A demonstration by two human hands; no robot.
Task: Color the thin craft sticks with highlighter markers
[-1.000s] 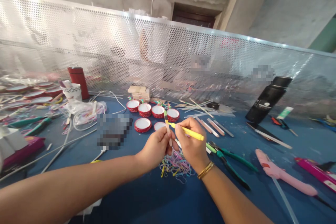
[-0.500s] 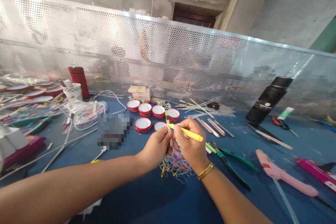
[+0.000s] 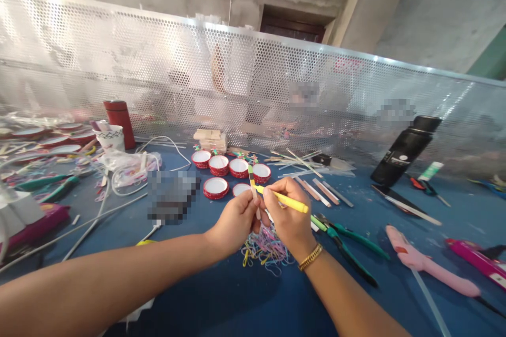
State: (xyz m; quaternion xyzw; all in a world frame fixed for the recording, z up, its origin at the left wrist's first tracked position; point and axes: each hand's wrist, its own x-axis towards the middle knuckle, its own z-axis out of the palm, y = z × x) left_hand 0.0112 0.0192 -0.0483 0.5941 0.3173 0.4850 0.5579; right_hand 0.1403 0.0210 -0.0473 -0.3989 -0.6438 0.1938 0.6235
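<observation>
My left hand pinches a flat wooden craft stick upright. Green and yellow colour covers the stick's upper part; its lower part is pale. In my right hand is a yellow marker, gripped like a pen, with its tip at the stick just below the coloured part. A tangle of pastel strings lies on the table under my hands. Just beyond them sit small round red-and-white drum pieces, one partly hidden by my left hand.
Green-handled pliers and a pink glue gun lie to the right. A black bottle stands at the back right, a red flask at the back left. Loose sticks and a stack of wooden pieces lie behind. White cables cross the left.
The marker and my right hand have shifted very slightly to the right. Both hands keep their hold, and the stick stays almost in place.
</observation>
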